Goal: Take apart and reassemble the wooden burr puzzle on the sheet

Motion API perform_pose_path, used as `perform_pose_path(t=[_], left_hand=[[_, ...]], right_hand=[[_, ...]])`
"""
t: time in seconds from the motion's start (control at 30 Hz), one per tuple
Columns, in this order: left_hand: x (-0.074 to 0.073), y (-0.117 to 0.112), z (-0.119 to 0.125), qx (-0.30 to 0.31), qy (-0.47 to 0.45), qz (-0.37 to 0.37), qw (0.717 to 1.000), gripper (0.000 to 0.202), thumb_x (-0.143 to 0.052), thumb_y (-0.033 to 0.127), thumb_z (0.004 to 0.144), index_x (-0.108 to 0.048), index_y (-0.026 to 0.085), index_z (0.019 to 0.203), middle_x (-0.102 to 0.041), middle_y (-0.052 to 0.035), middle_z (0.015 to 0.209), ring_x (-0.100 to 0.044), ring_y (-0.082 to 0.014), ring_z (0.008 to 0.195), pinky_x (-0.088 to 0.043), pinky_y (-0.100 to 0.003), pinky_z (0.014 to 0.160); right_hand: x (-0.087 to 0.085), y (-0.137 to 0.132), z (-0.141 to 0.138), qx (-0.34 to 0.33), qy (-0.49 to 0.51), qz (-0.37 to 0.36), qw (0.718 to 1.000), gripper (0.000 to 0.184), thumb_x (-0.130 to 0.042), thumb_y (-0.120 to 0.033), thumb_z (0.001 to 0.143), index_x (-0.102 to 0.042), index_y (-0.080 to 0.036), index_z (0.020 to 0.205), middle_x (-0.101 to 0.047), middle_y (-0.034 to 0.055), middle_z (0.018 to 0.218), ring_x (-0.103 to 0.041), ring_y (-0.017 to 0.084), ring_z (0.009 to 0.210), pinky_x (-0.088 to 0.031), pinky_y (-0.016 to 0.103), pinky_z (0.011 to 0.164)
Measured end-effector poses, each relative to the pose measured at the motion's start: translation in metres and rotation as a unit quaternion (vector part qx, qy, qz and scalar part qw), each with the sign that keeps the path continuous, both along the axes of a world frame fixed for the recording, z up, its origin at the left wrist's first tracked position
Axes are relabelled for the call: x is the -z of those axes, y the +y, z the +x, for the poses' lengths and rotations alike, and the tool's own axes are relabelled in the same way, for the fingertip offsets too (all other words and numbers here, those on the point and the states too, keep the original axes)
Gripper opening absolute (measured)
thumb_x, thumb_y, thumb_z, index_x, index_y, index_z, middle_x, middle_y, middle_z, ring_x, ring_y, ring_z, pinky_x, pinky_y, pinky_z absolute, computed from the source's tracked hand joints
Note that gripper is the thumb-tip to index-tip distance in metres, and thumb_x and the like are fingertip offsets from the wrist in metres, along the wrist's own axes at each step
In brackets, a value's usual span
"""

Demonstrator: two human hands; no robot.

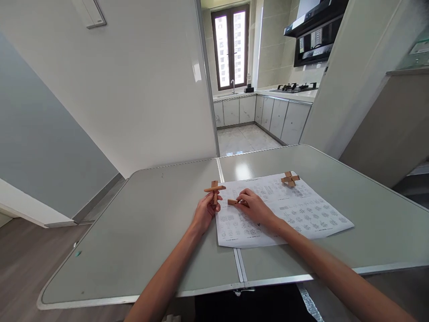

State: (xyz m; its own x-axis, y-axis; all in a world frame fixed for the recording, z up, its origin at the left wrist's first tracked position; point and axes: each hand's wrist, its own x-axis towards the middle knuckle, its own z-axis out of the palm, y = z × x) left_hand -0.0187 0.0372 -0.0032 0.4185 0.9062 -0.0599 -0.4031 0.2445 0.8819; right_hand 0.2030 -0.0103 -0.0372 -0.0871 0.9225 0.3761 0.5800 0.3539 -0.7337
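Observation:
Crossed wooden puzzle pieces (214, 188) stand up from my left hand (205, 211), whose fingers are closed around the lower piece near the sheet's left edge. Between the fingertips of my right hand (254, 206) is one end of a small wooden block (232, 202), held just over the paper. A large white instruction sheet (315, 219) with printed diagrams lies beneath my right hand and forearm. On its far right corner sits an assembled wooden burr puzzle (290, 179), apart from both hands.
The grey-green folding table (140, 250) has a metal seam (240, 264) down its middle and a metal rim. A tiny green bit (78, 253) lies near the left edge. Beyond the table, a doorway opens onto a kitchen with white cabinets (275, 114).

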Motion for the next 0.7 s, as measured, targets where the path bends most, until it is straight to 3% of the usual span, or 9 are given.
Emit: perform_pose_path(t=[0.13, 0.27, 0.37, 0.47, 0.7], left_hand=[[0.0, 0.0, 0.0, 0.004, 0.002, 0.009, 1.0, 0.032, -0.075, 0.042, 0.087, -0.069, 0.014, 0.101, -0.067, -0.0034, 0.088, -0.052, -0.0066, 0.052, -0.039, -0.025, 0.053], [-0.004, -0.003, 0.001, 0.014, 0.007, 0.006, 1.0, 0.034, -0.076, 0.042, 0.085, -0.069, 0.013, 0.102, -0.067, -0.0033, 0.085, -0.051, -0.0069, 0.051, -0.039, -0.025, 0.053], [-0.007, -0.007, 0.001, 0.03, 0.013, -0.001, 0.999, 0.037, -0.077, 0.044, 0.084, -0.068, 0.013, 0.103, -0.065, -0.0024, 0.084, -0.05, -0.0067, 0.05, -0.037, -0.024, 0.052], [-0.009, -0.009, 0.002, 0.044, 0.011, -0.009, 0.999, 0.038, -0.077, 0.044, 0.084, -0.067, 0.013, 0.105, -0.063, -0.0014, 0.083, -0.047, -0.0062, 0.049, -0.034, -0.024, 0.05], [-0.014, -0.013, 0.003, 0.085, 0.004, -0.026, 0.996, 0.032, -0.075, 0.041, 0.087, -0.064, 0.015, 0.102, -0.05, 0.0043, 0.072, -0.035, -0.0049, 0.047, -0.031, -0.022, 0.049]], right_hand=[[-0.014, -0.004, -0.002, -0.013, 0.049, -0.013, 0.999, 0.034, -0.052, -0.055, 0.102, -0.067, -0.025, 0.102, -0.069, 0.0046, 0.089, -0.063, 0.021, 0.075, -0.05, 0.037, 0.072], [-0.027, -0.007, -0.004, -0.065, 0.2, -0.097, 0.973, 0.04, -0.05, -0.062, 0.101, -0.062, -0.024, 0.106, -0.052, -0.0045, 0.068, -0.044, 0.013, 0.055, -0.038, 0.029, 0.056], [-0.032, -0.008, -0.005, -0.138, 0.302, -0.162, 0.929, 0.04, -0.052, -0.062, 0.101, -0.06, -0.023, 0.107, -0.049, -0.0042, 0.075, -0.039, 0.011, 0.057, -0.034, 0.027, 0.054], [-0.033, -0.009, -0.006, -0.19, 0.38, -0.195, 0.884, 0.039, -0.059, -0.057, 0.1, -0.057, -0.024, 0.12, -0.055, -0.0012, 0.089, -0.044, 0.01, 0.061, -0.038, 0.027, 0.056], [-0.034, -0.01, -0.003, -0.229, 0.442, -0.19, 0.846, 0.038, -0.067, -0.049, 0.098, -0.06, -0.024, 0.126, -0.067, 0.0062, 0.104, -0.056, 0.012, 0.067, -0.039, 0.028, 0.056]])
